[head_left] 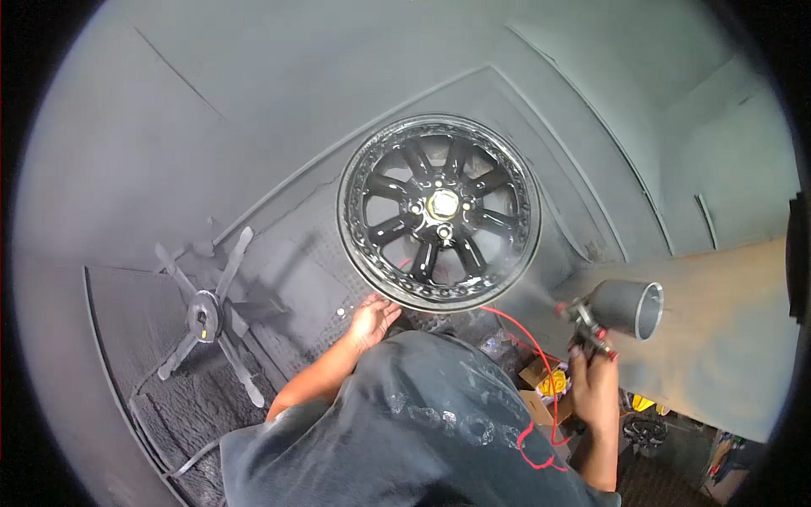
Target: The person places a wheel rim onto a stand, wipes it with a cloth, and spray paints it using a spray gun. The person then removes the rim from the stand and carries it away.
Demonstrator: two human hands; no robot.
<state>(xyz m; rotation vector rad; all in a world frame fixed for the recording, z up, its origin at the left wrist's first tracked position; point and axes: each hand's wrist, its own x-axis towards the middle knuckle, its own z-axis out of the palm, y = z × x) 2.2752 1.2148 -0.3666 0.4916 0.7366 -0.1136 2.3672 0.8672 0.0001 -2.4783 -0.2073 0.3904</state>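
Note:
A glossy black multi-spoke wheel rim faces up in front of me, with a pale nut at its hub. My left hand is at the rim's near lower edge, fingers bent together against it; their exact hold is partly hidden. In my right hand is a spray gun with a grey cup, to the right of the wheel. A faint mist spreads from the nozzle toward the rim. The red hose loops past my right forearm.
At left stands a dust-coated stand with several arms. Grey booth walls enclose the far side. Below right are an open cardboard box with yellow items, a tan panel and clutter on the floor.

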